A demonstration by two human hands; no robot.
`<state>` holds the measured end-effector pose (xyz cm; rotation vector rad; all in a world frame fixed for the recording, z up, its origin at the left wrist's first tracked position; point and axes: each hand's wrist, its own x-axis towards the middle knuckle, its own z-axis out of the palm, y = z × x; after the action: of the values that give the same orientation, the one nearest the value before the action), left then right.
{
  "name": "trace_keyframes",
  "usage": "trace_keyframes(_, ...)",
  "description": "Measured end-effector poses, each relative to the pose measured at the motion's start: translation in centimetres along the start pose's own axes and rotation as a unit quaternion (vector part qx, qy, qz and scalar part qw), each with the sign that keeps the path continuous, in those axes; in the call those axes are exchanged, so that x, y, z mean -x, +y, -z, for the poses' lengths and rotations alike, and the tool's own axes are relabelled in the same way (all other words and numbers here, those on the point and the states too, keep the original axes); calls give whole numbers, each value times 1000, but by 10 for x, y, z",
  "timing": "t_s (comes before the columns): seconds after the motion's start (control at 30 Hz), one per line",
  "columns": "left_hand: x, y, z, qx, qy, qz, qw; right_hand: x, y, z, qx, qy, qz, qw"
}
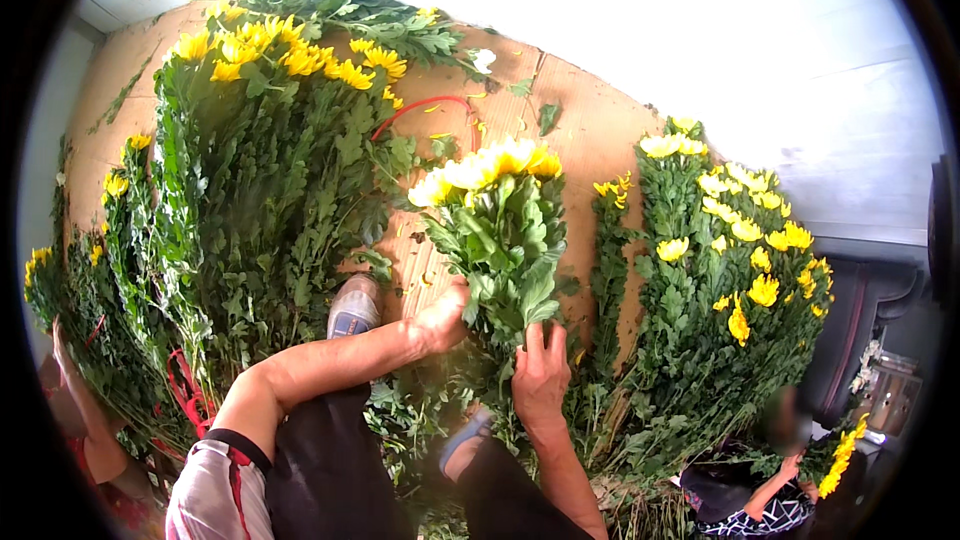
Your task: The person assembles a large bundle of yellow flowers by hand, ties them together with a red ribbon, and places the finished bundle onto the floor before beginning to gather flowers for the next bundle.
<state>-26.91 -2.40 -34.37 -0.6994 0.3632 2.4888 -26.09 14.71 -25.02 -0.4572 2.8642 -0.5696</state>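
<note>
In front of me, between my knees, stands a bunch of yellow chrysanthemums point(500, 240), heads level at the top and leafy stems below. My left hand point(445, 315) is closed around its left side, the fingers partly behind the leaves. My right hand point(541, 370) grips the stems lower on the right side, with the fingers curled in. The lower stem ends are hard to make out among the greenery by my shoes. To the left stands a large mass of chrysanthemums point(270, 180) with yellow heads, and to the right another big stack of chrysanthemums point(700, 310).
Brown cardboard point(575, 120) with loose petals lies beyond the bunch. A red loop point(430, 100) rests there, and red ties point(185, 390) hang at the left stack. Another person point(755, 500) at lower right holds yellow flowers; another person's arm point(80, 395) reaches in at far left.
</note>
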Motion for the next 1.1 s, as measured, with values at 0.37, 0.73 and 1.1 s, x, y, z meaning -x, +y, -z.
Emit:
trace_keyframes(0.37, 22, 3, -28, -121, 63, 20, 990, 27, -19, -15, -5, -5, 99, 995)
trace_keyframes(0.73, 25, 9, -26, -60, 82, 110, 989, 21, -29, 10, 15, -112, 74, 991)
trace_keyframes(1.1, 22, -18, 14, -161, 8, 91, 983, -59, -4, 33, -185, 83, 141, 969)
